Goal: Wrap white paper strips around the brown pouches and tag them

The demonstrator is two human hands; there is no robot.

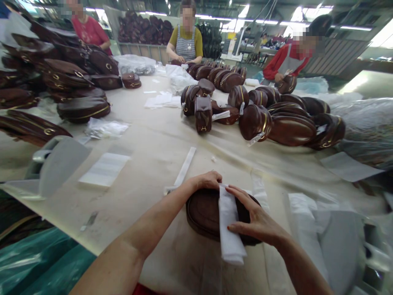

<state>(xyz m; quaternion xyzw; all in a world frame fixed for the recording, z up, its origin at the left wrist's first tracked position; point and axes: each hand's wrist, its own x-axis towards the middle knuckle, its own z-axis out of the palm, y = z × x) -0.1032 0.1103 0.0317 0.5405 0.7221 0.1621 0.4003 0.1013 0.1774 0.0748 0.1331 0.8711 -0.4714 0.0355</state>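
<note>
A dark brown oval bag [202,213] lies on the table in front of me. Across its upper face runs a folded white paper strip [229,221], whose near end hangs over the bag's front side. At the bag's far edge, my left hand [210,179] has its fingers curled closed against the strip's top end. My right hand [256,215] lies over the bag's right half, thumb and fingers spread, with the fingertips and thumb touching the strip. The bag's right part is partly hidden beneath that hand.
Finished-looking brown bags [291,127] stand in rows at the back right, and more bags [82,108] are heaped at left. A narrow white strip [186,166] and white sheets [104,169] lie on the table [147,164]. Grey tape-dispenser-like devices flank me. Several co-workers stand beyond.
</note>
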